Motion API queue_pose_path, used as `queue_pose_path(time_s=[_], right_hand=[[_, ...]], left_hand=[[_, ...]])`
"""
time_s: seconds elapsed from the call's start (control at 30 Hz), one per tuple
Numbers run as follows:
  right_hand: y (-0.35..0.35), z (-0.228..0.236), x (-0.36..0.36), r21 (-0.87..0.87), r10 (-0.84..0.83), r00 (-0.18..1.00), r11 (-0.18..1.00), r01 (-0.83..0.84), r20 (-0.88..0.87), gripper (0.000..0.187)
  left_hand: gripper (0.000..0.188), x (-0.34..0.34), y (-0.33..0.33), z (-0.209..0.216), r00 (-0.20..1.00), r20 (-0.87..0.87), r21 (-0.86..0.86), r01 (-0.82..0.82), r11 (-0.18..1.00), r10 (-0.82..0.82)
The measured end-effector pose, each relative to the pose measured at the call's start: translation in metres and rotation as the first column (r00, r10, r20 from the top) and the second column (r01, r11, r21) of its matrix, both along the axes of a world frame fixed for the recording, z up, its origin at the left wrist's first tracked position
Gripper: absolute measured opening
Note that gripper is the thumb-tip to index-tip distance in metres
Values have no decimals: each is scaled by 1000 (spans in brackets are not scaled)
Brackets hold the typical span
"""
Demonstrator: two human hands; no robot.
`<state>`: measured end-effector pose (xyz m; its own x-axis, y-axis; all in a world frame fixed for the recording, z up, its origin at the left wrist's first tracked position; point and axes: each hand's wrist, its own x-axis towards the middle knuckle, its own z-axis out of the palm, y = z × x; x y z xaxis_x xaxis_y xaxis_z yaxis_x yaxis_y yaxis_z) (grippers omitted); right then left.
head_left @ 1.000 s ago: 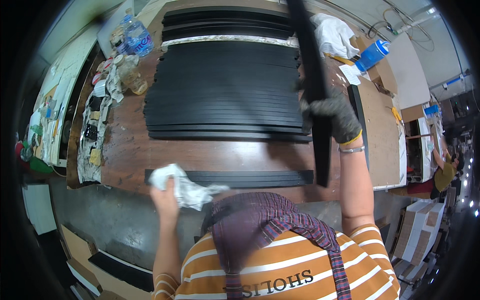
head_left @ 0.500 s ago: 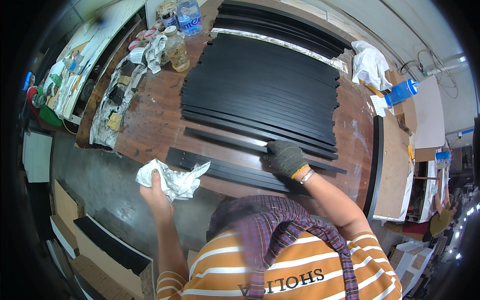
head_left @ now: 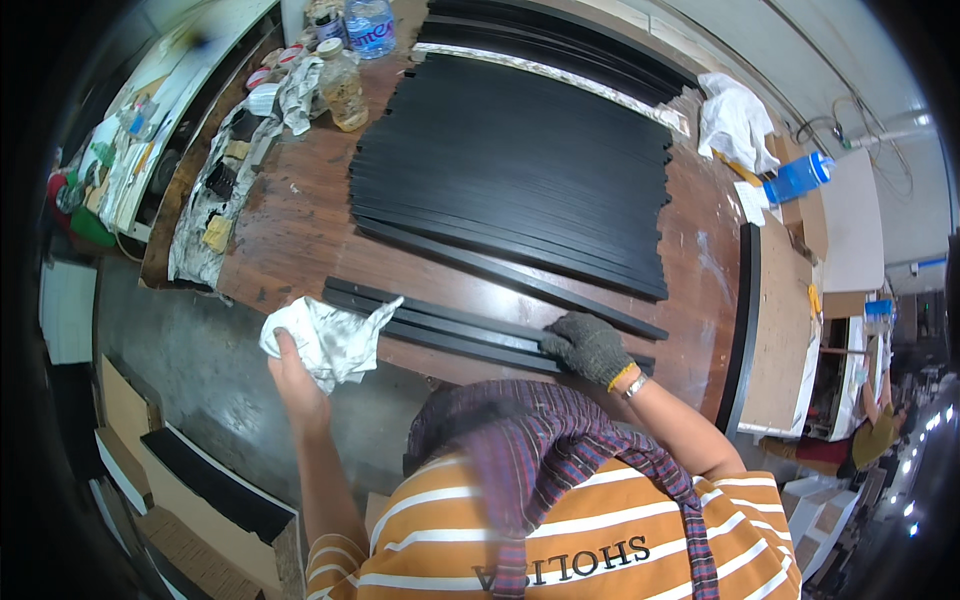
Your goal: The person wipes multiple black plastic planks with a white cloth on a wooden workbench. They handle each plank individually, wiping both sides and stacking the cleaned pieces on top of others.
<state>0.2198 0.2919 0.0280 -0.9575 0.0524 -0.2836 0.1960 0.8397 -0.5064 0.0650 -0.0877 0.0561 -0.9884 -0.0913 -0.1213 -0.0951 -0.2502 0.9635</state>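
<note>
Bare L hand has thumb & fingers clamped on a crumpled white, grey-smudged cloth, held at the front edge of the brown wood-topped workbench. R hand, in dk grey knit glove w/ yellow cuff, is on the R part of the long straight black strips lying along that edge; fingers bent, can't tell if gripping. Behind: a loose black strip, slanted, btwn those & the broad row of matte black slats mid-bench. Step, prob.: taking hold of a front strip; next move calls for singling one out.
</note>
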Motion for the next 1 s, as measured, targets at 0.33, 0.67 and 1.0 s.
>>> queue_pose_path(time_s=[0.33,0.67,1.0], right_hand=[[-9,34,-10,98,-2,971,995,26,-238,52],[-10,93,57,30,-229,973,973,229,-20,52],[-56,93,-51,-180,-421,821,907,380,-386,59]], left_hand=[[66,55,173,14,307,-194,-950,177,257,-932],[33,-143,31,-7,995,-95,-549,-48,835,-5],[26,12,237,69,916,124,450,290,844,-381]])
